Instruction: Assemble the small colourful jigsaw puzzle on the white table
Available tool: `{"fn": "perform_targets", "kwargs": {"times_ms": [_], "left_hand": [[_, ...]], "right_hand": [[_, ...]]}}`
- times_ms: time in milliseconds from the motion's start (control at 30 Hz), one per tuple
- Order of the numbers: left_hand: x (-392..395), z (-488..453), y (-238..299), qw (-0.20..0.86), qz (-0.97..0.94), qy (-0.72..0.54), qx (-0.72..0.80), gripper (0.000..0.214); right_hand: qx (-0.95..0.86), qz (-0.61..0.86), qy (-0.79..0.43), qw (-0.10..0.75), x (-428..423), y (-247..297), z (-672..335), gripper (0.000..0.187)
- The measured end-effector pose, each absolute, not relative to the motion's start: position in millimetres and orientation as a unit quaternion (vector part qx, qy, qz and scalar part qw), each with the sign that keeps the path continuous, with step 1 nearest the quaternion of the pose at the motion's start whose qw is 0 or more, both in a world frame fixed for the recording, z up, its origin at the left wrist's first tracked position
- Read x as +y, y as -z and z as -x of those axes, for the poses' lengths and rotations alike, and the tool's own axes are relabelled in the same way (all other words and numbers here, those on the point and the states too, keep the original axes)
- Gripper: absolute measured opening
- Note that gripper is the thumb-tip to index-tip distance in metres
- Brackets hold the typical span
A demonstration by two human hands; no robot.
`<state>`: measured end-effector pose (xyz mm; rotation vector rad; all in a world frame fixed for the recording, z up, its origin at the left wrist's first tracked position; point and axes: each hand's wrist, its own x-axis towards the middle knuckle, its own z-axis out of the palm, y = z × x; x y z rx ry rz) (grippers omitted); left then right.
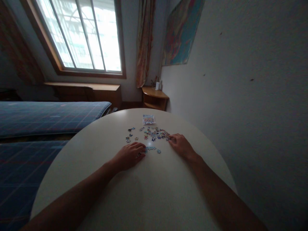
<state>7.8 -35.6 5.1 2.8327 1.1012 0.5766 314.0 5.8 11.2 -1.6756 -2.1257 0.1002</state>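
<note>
Several small jigsaw pieces (154, 133) lie scattered on a round white table (144, 192). My left hand (128, 155) rests palm down, fingers curled, its fingertips on a short joined strip of pieces (151, 148). My right hand (180, 145) lies at the right edge of the pile, its fingers pinched on a loose piece (168, 138). A small printed picture card (148, 119) lies flat beyond the pile.
A white wall (240, 80) runs close along the table's right side. Beds with blue plaid covers (48, 117) stand to the left. A wooden corner shelf (154, 98) and a window (84, 35) are at the back.
</note>
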Motion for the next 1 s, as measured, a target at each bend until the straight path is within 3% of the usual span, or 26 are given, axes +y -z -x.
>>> {"fn": "perform_targets", "kwargs": {"times_ms": [233, 533, 1000], "left_hand": [[-35, -7, -4, 0.028, -0.916, -0.191, 0.351, 0.019], [-36, -7, -5, 0.02, -0.917, -0.184, 0.354, 0.019], [-35, -8, -4, 0.027, -0.915, -0.2, 0.35, 0.018]], "right_hand": [[-0.766, 0.611, -0.033, 0.2, 5, -8, -310, 0.024], [-0.814, 0.549, -0.026, 0.189, 2, -1, -285, 0.041], [-0.851, 0.484, -0.029, 0.2, 0, -3, -283, 0.04]]}}
